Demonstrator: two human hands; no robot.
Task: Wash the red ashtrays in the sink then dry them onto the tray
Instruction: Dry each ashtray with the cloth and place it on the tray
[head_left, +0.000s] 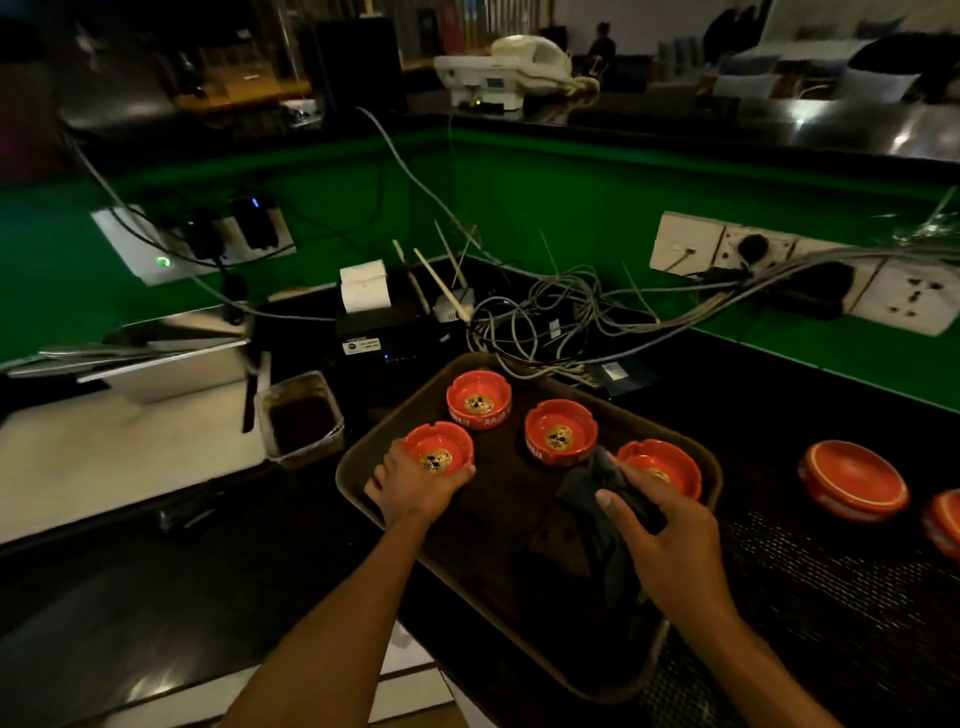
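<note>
Now the work seems to be at the drying and placing step. A brown tray (363, 457) lies on the dark bench (779, 415), and four red ashtrays stand on it, all with the open side up. The left hand (410, 486) holds the ashtray at the tray's left edge (439, 448); its fingers (457, 475) are curled around the near wall of this ashtray, which rests on the tray or is very close to it, I cannot tell which. Two more, the far ashtray (479, 399) and the middle ashtray (561, 431), stand toward the far edge of the tray, apart from each other. The fourth ashtray (662, 467) stands near the right edge of the tray.

The right hand (660, 535) grips a dark cloth (608, 525) between thumb and curled fingers; the cloth hangs down onto the middle of the tray and touches the middle ashtray and the fourth one.

On the bench to the right of the tray, well apart from it, lies an upside-down ashtray (854, 480), and a further ashtray (943, 525) is cut by the picture's right edge. No sink is in view.

I judge that the task is more than half done, with the two ashtrays on the bench not yet dried. The next move probably calls for the left hand to release its ashtray, to reach to the right across the tray, and to bring the upside-down ashtray to the cloth without knocking the fourth ashtray.

A tangle of cables (545, 322) and a small receipt printer (371, 317) stand behind the tray.
</note>
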